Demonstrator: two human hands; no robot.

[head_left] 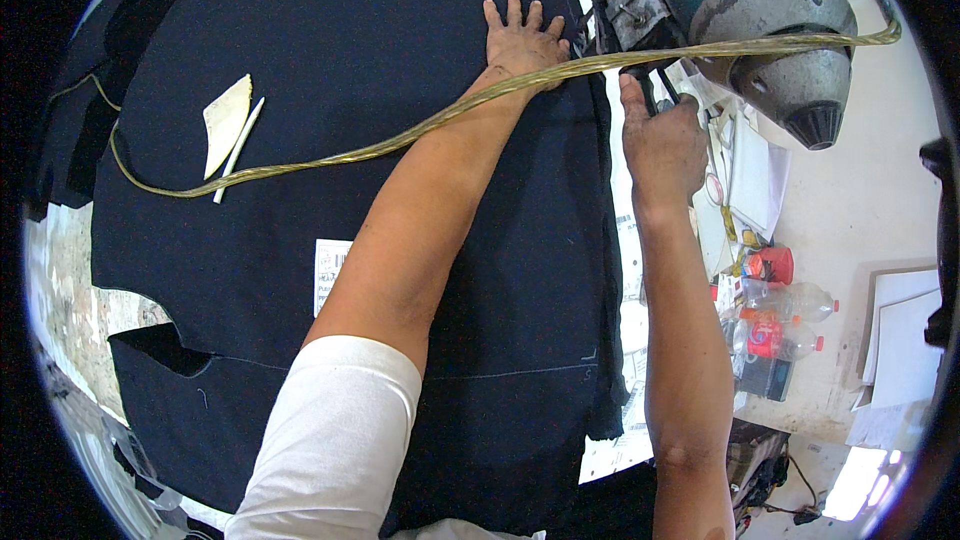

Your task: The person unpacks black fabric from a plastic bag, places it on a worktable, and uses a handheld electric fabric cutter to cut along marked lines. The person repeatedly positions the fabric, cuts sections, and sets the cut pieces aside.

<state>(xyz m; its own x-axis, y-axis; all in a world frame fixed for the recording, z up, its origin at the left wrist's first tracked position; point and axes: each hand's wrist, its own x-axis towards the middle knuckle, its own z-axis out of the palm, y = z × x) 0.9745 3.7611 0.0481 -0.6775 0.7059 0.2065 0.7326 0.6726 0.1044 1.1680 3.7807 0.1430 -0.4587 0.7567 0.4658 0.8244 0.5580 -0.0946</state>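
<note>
A thick layered stack of dark navy fabric [300,30] lies spread before me, with pale chalk lines on its top. My left hand [522,48] presses flat on it near its far right edge, fingers spread, holding nothing. Just right of that hand stands an electric cloth-cutting machine [745,0] with a teal and grey motor housing. My right hand [665,145] is wrapped round the machine's black handle; the blade is hidden from view. A yellowish power cord [400,145] runs from the machine across my left forearm and over the fabric.
On the fabric's left side lie a cream-coloured flat piece [229,120] and a thin white stick [238,153]. A printed paper label [328,265] is partly under my left arm. To the right are plastic bottles [800,302], a red container [773,264] and loose papers [755,175].
</note>
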